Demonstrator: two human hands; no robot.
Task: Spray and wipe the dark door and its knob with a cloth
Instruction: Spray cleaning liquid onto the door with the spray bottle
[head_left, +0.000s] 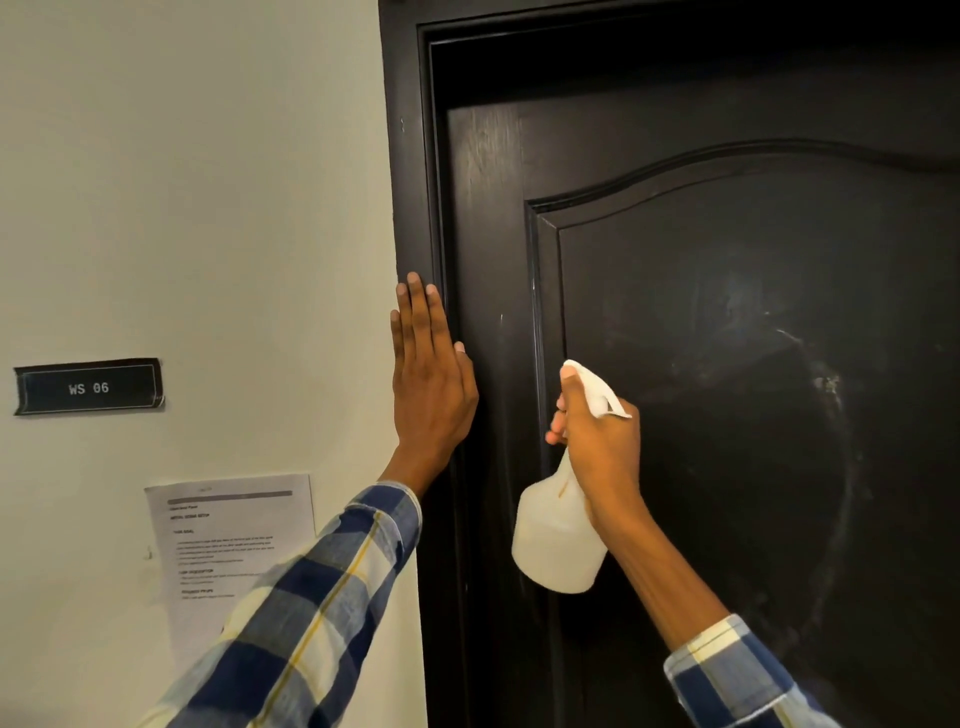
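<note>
Right hand (597, 441) grips white spray bottle (558, 540), fingers curled round its neck and trigger, nozzle close to the dark door (727, 312). Left hand (428, 379) flat, fingers straight, pressed on door frame (410, 156). Faint streaks on panel. Knob, cloth not visible.

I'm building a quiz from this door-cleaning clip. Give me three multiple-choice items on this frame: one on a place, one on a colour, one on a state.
1. Where does the left hand rest?
A. flat on the door frame
B. on the paper notice
C. on the sign

2. What colour is the spray bottle?
A. blue
B. translucent white
C. green

3. How is the right hand?
A. open and idle
B. holding a cloth
C. gripping the bottle's neck

Answers:
1 A, its straight fingers lie against the dark frame beside the door.
2 B, its body and nozzle look whitish.
3 C, its fingers curl round the neck and trigger.
</note>
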